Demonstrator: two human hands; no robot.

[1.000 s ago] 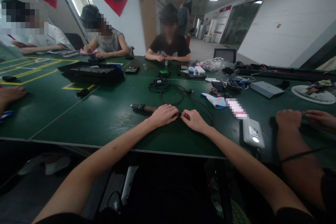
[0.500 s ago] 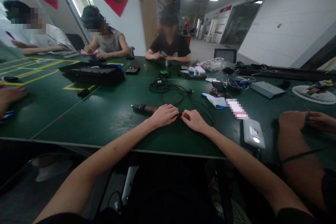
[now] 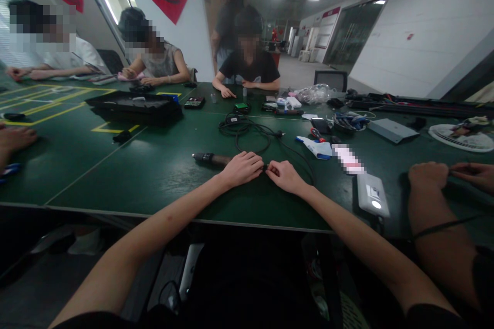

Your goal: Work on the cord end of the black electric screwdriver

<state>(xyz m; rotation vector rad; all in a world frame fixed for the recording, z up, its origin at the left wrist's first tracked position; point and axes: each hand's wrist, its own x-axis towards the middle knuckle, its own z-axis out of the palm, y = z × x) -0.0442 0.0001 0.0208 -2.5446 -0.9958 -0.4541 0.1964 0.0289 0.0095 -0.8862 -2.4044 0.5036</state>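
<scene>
My left hand point(image 3: 244, 167) is closed over the near end of a dark rod-shaped tool point(image 3: 211, 159) that lies flat on the green table point(image 3: 154, 169). Its black tip sticks out to the left of my knuckles. My right hand point(image 3: 284, 176) sits right beside the left, fingers curled in a pinch at the tool's end where a thin black cable point(image 3: 297, 156) leaves it. What the right fingers pinch is too small to make out. The cable runs back to a loose coil point(image 3: 247, 131) further up the table.
A white device point(image 3: 371, 195) with a lit dot lies to my right, next to another person's hands point(image 3: 426, 175). A black tray point(image 3: 133, 105), blue-and-white tool point(image 3: 317, 147), grey box point(image 3: 391, 131) and small parts lie further back. Several people sit around the table; another hand point(image 3: 15, 139) rests at far left.
My hands have stayed nearly still on the tool. The standing person behind the table has walked left. The seated person opposite has put one hand out on the table.
</scene>
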